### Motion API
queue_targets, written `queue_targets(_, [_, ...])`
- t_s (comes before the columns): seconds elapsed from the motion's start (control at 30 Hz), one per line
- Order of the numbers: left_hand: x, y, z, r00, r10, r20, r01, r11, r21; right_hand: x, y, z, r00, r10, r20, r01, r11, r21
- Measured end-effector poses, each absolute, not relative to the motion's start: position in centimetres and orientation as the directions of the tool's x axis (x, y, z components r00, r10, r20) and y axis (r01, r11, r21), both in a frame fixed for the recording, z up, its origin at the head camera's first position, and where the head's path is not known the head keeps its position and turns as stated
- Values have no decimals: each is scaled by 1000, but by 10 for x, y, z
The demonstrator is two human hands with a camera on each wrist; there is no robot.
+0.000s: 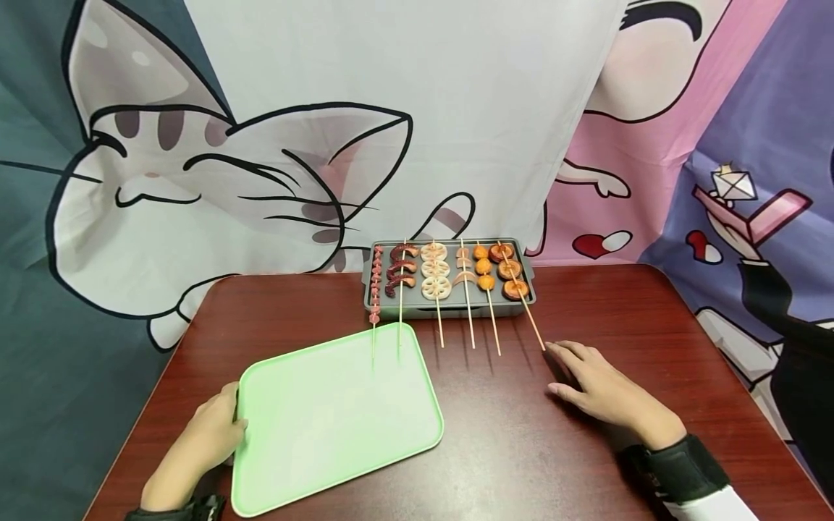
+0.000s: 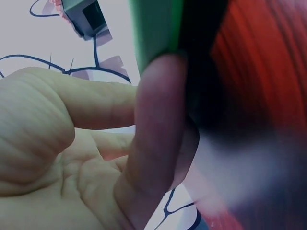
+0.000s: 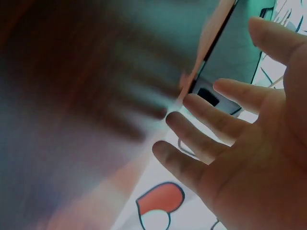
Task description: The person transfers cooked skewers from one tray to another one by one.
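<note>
Item: light green tray, flat on a dark red-brown table, at about 7 o'clock from the table's middle.

Left hand: at the tray's 9 o'clock edge, fingers curled onto the rim, gripping it.

Right hand: palm down on the table at 4 o'clock, fingers spread and relaxed, holding nothing; fingertips just beside the end of the rightmost skewer.

Grey grill pan: at 12 o'clock, against the cartoon-cat backdrop. Six skewers lie across it, sticks pointing toward the person; the two leftmost sticks overhang the tray's far edge. Nothing lies between the right hand and the sticks.

Left wrist view: one finger pressed against the tray's green rim, close up; unseen from the head. Right wrist view: open palm with fingers apart, much blurred.
</note>
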State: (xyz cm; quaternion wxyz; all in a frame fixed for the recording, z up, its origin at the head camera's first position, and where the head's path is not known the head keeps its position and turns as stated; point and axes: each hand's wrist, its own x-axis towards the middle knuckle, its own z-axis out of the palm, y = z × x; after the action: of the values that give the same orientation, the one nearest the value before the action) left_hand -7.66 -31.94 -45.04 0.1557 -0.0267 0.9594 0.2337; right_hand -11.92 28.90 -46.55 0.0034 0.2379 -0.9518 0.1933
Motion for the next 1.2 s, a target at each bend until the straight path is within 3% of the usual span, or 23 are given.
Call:
queue_targets(0.3, [-75,-304,-448,-949,15,-316,-158,843,514,-118,272,-465,-845,-522,113,-511,726,-460])
queue_targets(0.47, [-76,-297,-449,-951,19,-308,-152,839,522,-117,263,-465,-825,-560,70,-490,650,-580])
queue_targets(0.73, [-79,-288,-449,-957,47,-286,-99,875,474,-121,246,-464,-783,-621,-49,-346,499,-795])
queue_targets(0.83, [-80,-284,-449,-964,56,-259,-67,894,442,-123,239,-464,-780,-620,-87,-284,474,-833])
queue_targets(1.2, [-77,-264,-449,-965,63,-254,-84,845,529,-127,218,-468,-742,-649,-167,-87,341,-936])
